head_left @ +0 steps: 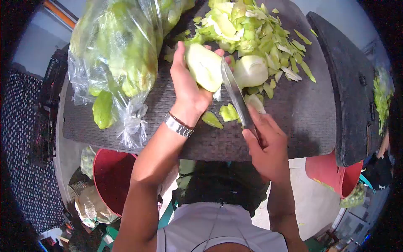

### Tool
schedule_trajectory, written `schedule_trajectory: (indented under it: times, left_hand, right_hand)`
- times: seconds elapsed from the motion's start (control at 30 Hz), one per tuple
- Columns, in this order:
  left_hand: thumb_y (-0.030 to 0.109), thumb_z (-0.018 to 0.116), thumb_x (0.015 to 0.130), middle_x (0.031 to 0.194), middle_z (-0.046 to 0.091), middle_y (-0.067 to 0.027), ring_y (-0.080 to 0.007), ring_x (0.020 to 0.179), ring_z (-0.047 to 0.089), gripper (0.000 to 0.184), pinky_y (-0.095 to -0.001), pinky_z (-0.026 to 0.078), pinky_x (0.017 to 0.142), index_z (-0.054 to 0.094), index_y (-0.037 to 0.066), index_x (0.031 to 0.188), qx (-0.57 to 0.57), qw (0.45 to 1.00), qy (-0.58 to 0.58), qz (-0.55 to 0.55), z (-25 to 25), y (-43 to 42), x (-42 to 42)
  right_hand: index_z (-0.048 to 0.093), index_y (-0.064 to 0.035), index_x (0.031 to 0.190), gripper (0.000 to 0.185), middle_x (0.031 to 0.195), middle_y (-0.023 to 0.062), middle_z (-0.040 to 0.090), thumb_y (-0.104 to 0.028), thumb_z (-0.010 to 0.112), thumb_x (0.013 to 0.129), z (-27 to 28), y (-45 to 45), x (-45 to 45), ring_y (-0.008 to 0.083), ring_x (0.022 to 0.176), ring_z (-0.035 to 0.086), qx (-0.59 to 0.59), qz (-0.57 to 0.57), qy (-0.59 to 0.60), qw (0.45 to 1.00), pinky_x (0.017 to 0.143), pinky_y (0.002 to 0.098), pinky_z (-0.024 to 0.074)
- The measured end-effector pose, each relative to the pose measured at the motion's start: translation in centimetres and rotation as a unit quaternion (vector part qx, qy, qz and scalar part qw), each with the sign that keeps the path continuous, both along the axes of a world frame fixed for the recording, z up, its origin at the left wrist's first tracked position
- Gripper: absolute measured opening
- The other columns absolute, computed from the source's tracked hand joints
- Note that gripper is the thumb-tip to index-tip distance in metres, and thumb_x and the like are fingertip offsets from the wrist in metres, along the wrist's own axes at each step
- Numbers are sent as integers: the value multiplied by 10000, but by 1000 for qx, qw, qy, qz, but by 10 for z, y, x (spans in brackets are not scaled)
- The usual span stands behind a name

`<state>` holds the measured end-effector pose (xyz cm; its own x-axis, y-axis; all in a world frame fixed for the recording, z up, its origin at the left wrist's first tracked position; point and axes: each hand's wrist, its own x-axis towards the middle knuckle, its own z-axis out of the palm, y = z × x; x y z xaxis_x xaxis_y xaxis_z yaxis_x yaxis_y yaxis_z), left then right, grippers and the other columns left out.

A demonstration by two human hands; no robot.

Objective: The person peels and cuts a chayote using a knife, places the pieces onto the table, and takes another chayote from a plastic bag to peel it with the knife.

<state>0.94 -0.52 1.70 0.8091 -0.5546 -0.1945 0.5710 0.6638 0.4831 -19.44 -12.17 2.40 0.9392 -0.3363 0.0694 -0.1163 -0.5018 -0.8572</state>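
Note:
A pale green, peeled vegetable [203, 67] rests in my left hand [187, 86], whose fingers curl around it above the dark mat. My right hand [268, 145] grips a knife [236, 94] by its handle, with the blade pointing up beside the vegetable's right edge. Just right of the blade, another peeled vegetable [251, 71] lies on the mat. Behind both hands is a heap of green peelings [247, 27]. Small cut green pieces [228, 112] lie between my wrists.
A clear plastic bag of green vegetables [115, 50] fills the left of the dark mat [302, 126], with one vegetable [103, 110] at its lower edge. Red buckets [111, 180] stand below on both sides. A dark board [348, 84] stands along the right edge.

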Motion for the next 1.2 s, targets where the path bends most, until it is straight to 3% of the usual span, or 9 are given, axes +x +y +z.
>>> schedule_trajectory:
  times: [0.1,0.2,0.33,0.53,0.83,0.97,1.03,1.13,1.2]
  left_hand:
    - [590,423,1031,1164,679,-226,-375,1021,692,627,-576,558,898,605,8,1178,15,997,-2,-81,6,6,7]
    - [575,407,1034,1205,681,-224,-372,1055,692,666,-588,556,903,592,-23,1259,-20,985,-12,-170,4,12,12]
    - [408,450,1079,1227,714,-137,-318,1052,716,511,-465,567,963,588,-1,1352,12,983,-54,-177,4,13,11]
    - [360,499,1071,1182,733,-98,-218,1048,722,450,-346,570,955,625,20,1338,25,990,-102,-94,7,7,7]
    - [302,515,1059,1108,727,-80,-186,950,723,400,-341,596,842,629,27,1326,74,989,-109,-69,9,5,3]
    - [365,479,1072,1090,726,-130,-266,948,731,456,-391,602,852,587,32,1365,58,987,-109,-104,7,2,0]
    - [425,431,1082,1105,722,-175,-349,975,737,540,-456,610,888,520,36,1447,33,978,-126,-160,3,1,-6]
    - [477,398,1085,1078,718,-185,-366,952,738,579,-461,613,868,497,54,1467,43,981,-128,-140,11,-1,-13]
    - [474,400,1086,1075,717,-186,-362,924,739,573,-461,614,840,505,52,1459,48,982,-126,-133,10,-2,-11]
  right_hand:
    - [513,-140,1525,581,1078,126,743,-30,623,966,21,3,-1,101,658,657,234,-85,100,963,580,268,553]
    - [408,-40,1568,607,1199,133,707,14,575,986,15,-17,-4,83,667,635,253,-44,69,964,546,229,545]
    - [371,-91,1602,662,1072,103,742,28,562,979,24,-20,-7,61,600,589,282,-28,114,952,503,226,488]
    - [420,-120,1591,676,884,13,692,36,580,953,27,1,-7,16,553,473,185,-33,87,978,485,201,416]
    - [441,-123,1581,673,873,-17,677,48,589,948,24,3,-7,3,569,465,128,-17,85,988,495,206,416]
    - [464,-222,1568,667,683,120,678,-62,653,948,17,2,-6,144,583,647,129,-18,86,988,616,335,538]
    - [458,-226,1572,674,692,117,684,-56,651,948,15,6,-3,144,591,657,162,-23,91,982,619,332,540]
    - [414,-164,1600,681,903,-8,690,45,579,973,17,5,-2,12,587,494,151,-11,90,984,498,203,422]
    - [409,-161,1602,670,882,-3,683,27,581,982,11,4,0,16,580,495,160,0,62,985,496,205,420]
